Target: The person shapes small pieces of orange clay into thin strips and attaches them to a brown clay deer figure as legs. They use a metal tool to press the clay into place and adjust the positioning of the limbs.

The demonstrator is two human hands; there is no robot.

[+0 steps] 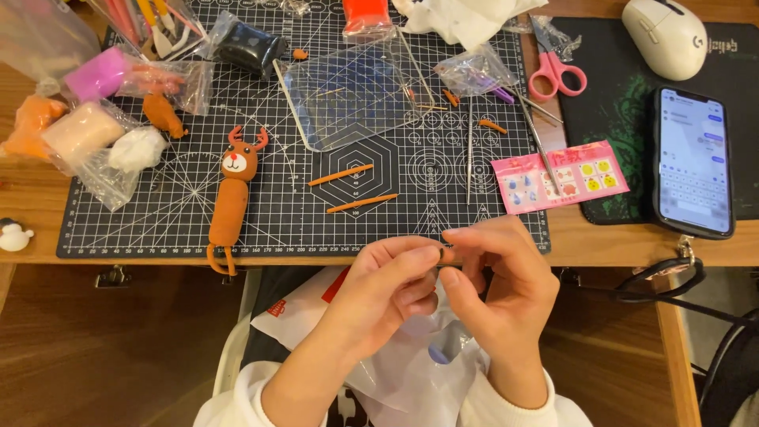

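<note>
Both hands meet at the counter (601, 245) edge: the left hand (391, 285) and right hand (498, 281) pinch together, seemingly shaping a tiny clay bit, hidden between the fingertips. The reindeer (233, 198) lies apart on the mat (158, 229); the next move probably needs gentle, even rolling.

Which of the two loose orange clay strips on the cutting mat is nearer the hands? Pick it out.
The lower orange strip, lying just below the mat's hexagon marking. The upper orange strip crosses the hexagon, farther from the hands.
</note>
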